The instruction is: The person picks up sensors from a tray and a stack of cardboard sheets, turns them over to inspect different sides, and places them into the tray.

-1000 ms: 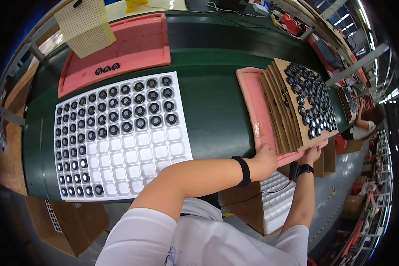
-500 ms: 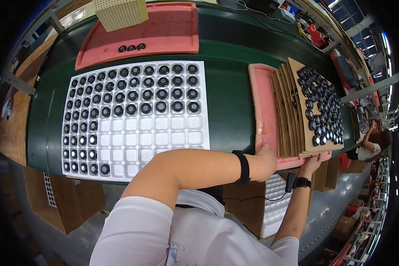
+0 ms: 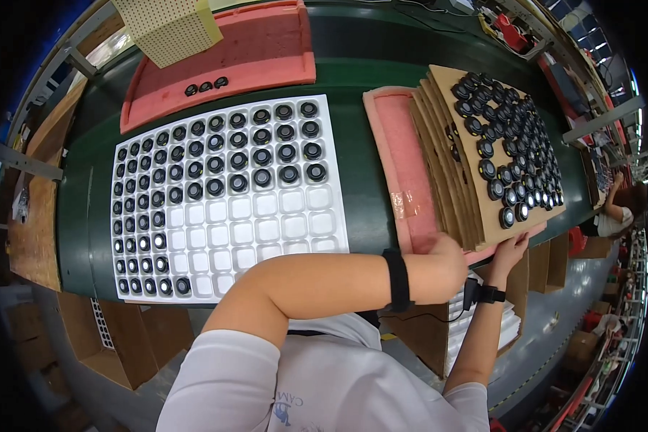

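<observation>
At the near side of the long pink foam tray (image 3: 396, 137), on the right part of the green tabletop (image 3: 360, 180), we have both hands low: the left hand (image 3: 450, 263) lies at its near rim with the fingers hidden under the back of the hand, and the right hand (image 3: 511, 252) reaches its near right corner. We cannot tell whether either is closed on the foam or merely pressed against it. In that tray stands a stack of brown corrugated cardboard sheets (image 3: 445, 187), its top sheet (image 3: 446, 81) crowded with round black parts (image 3: 515, 147), close-set with no dividers. As we judge it, a sudden tug or uneven lift could tip that top sheet and send the parts nearest its edges over the side, since nothing visible fences them in. The layers could also slide on one another if the tray jolts, loosening the parts that peek out between them. The thin black cable (image 3: 428, 317) near our right wrist might snag. Our left forearm passes over the near right corner of the white moulded plastic tray (image 3: 259, 230), partly filled with similar parts, so a dropped elbow could nudge it.
</observation>
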`<state>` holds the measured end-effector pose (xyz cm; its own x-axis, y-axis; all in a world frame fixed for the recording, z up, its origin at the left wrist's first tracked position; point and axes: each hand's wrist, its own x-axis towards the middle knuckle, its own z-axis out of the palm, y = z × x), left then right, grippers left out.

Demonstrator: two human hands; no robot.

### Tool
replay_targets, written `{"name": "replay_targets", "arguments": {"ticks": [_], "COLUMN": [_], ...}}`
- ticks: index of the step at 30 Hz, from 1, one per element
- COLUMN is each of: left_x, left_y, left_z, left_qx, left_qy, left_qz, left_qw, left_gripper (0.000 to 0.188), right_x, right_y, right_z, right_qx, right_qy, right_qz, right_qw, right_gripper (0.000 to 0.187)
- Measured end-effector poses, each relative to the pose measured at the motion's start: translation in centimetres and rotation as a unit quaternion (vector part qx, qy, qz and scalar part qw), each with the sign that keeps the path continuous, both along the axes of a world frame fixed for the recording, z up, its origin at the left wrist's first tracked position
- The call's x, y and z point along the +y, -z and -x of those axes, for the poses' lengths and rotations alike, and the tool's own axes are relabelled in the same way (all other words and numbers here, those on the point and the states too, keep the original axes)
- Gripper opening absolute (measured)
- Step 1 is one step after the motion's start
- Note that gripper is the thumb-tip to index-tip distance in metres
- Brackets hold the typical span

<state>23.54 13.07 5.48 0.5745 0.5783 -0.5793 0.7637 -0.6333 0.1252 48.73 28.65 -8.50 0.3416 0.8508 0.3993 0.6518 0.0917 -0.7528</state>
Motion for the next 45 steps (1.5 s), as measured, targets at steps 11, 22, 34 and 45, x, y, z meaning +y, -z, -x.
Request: {"name": "replay_targets", "arguments": {"ticks": [11, 22, 34, 45], "left_x": [-8.4, -8.0, -8.4, -10.5], "left_y": [-4.3, 5.7, 5.2, 5.8], "left_z": [-1.4, 0.2, 2.8, 4.9], "left_qx": [-0.434, -0.231, -0.078, -0.130], "left_qy": [0.000, -0.206, -0.228, -0.268], "left_qz": [-0.091, -0.383, -0.341, -0.397], "left_qw": [0.896, 0.870, 0.909, 0.868], "left_gripper": [0.020, 0.032, 0.032, 0.019], "right_x": [0.9, 0.7, -4.0, -6.0], "right_y": [0.7, 0.6, 0.4, 0.0], "right_z": [-0.7, -0.9, 2.8, 5.7], "right_qx": [-0.064, -0.185, -0.214, -0.239], "right_qy": [0.036, 0.042, -0.002, -0.046], "right_qz": [0.001, -0.021, -0.024, -0.035], "right_qw": [0.997, 0.982, 0.977, 0.969], "right_gripper": [0.054, 0.042, 0.049, 0.051]}}
